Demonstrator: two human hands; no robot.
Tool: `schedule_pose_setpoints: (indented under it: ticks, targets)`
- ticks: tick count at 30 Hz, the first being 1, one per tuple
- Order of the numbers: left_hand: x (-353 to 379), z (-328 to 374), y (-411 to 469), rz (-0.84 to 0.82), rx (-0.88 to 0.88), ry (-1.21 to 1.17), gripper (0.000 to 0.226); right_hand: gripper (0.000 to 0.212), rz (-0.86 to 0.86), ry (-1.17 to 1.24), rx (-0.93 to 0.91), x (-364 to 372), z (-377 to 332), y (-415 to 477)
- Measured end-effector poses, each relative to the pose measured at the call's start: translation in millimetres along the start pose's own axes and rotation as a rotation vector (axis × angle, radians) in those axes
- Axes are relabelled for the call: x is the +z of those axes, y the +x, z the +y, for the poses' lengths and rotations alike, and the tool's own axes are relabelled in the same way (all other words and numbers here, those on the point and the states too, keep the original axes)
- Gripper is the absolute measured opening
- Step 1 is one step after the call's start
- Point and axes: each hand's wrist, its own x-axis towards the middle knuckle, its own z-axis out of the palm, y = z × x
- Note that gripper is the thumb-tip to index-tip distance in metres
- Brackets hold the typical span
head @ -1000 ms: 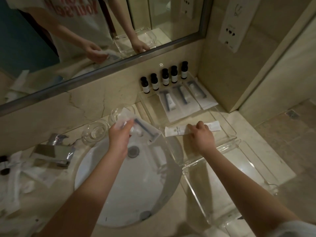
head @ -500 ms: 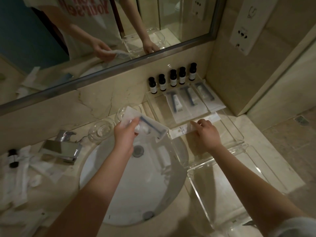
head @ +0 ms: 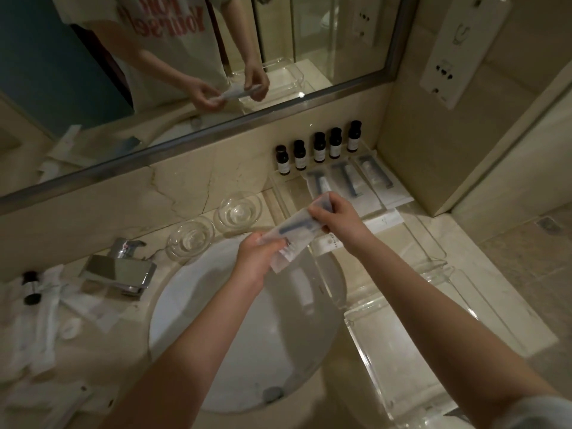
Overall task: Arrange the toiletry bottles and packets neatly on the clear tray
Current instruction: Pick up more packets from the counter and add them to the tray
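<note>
Both hands hold one clear toothbrush packet (head: 294,230) above the sink's far rim: my left hand (head: 258,258) grips its near end, my right hand (head: 337,219) its far end. Behind them lies the clear tray (head: 433,243). Several dark toiletry bottles (head: 318,148) stand in a row along its back edge. Three toothbrush packets (head: 356,184) lie side by side in front of the bottles. A long white packet (head: 383,219) lies crosswise on the tray, partly hidden by my right wrist.
A white round sink (head: 241,335) fills the middle, with a chrome tap (head: 123,270) at its left. Two glass dishes (head: 216,224) sit behind it. One dark bottle (head: 31,287) and loose white packets (head: 40,329) lie far left. A second clear tray (head: 418,351) stands near right.
My right hand has let go of the long white packet on the tray and moved left onto the toothbrush packet, which my left hand still holds.
</note>
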Motion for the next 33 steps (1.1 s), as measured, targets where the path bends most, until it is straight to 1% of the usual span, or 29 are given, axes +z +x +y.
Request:
schedule_pose_setpoints:
  ticks: [3,5,7,9,11,12,14,15,17,18,19,21,23,25,27,28,30,32,33]
  targets:
    - [-9.7,1.8,11.3,-0.123,-0.017,0.192,0.015,0.033,-0.116,-0.195,-0.036,-2.6,-10.9,18.9]
    - [-8.2,3.5,16.9,-0.228,0.005,0.352,0.003,0.032,-0.193,-0.329,-0.061,0.2,-17.7,32.3]
    - [-1.2,4.2,23.3,-0.277,-0.003,0.421,0.002,0.034,-0.198,-0.445,-0.09,3.0,-22.5,48.0]
    - [7.8,3.2,32.3,-0.252,-0.025,0.386,0.005,0.033,-0.15,-0.505,-0.113,3.3,-27.7,61.0]
    - [17.9,2.5,44.0,-0.167,-0.041,0.319,0.007,0.031,-0.064,-0.533,-0.118,-1.8,-30.2,67.1]
    - [22.8,2.5,49.3,-0.118,-0.051,0.295,0.009,0.03,-0.001,-0.591,-0.157,-7.0,-27.8,68.2]
    - [32.8,3.4,59.4,-0.051,-0.07,0.254,0.016,0.03,0.116,-0.826,-0.324,-20.6,-14.0,67.3]
    - [38.1,4.7,63.7,-0.025,-0.079,0.249,0.02,0.031,0.141,-0.961,-0.394,-27.3,-4.5,65.5]
    - [47.1,7.3,70.9,0.021,-0.083,0.285,0.024,0.037,0.098,-1.18,-0.427,-36.7,11.8,61.6]
    - [51.0,6.7,75.6,0.042,-0.082,0.317,0.022,0.039,0.067,-1.248,-0.42,-38.9,16.4,58.9]
    - [53.7,6.9,79.3,0.059,-0.073,0.371,0.021,0.039,0.046,-1.29,-0.416,-39.7,20.5,57.6]
    - [56.0,8.2,85.5,0.055,-0.042,0.578,0.033,0.037,0.042,-1.326,-0.432,-40.2,22.3,56.4]
    - [55.6,12.4,88.5,0.007,0.022,0.884,0.044,0.037,0.048,-1.341,-0.432,-40.1,21.0,57.2]
    - [53.6,18.2,90.9,0.047,0.115,1.155,0.049,0.036,0.04,-1.362,-0.431,-40.8,21.0,59.3]
    - [49.3,22.0,94.4,0.153,0.297,1.311,0.055,0.035,0.048,-1.367,-0.442,-41.2,20.4,60.6]
    - [46.7,21.8,98.5,0.143,0.4,1.341,0.062,0.034,0.06,-1.356,-0.462,-41.0,19.3,59.9]
    - [41.7,25.0,105.1,-0.009,0.536,1.389,0.074,0.032,0.086,-1.316,-0.538,-39.0,19.0,55.6]
    - [37.1,29.7,114.2,-0.163,0.564,1.493,0.078,0.028,0.066,-1.303,-0.628,-35.8,23.0,48.3]
    - [35.5,31.1,118.5,-0.214,0.557,1.548,0.078,0.028,0.036,-1.309,-0.657,-34.3,26.5,44.6]
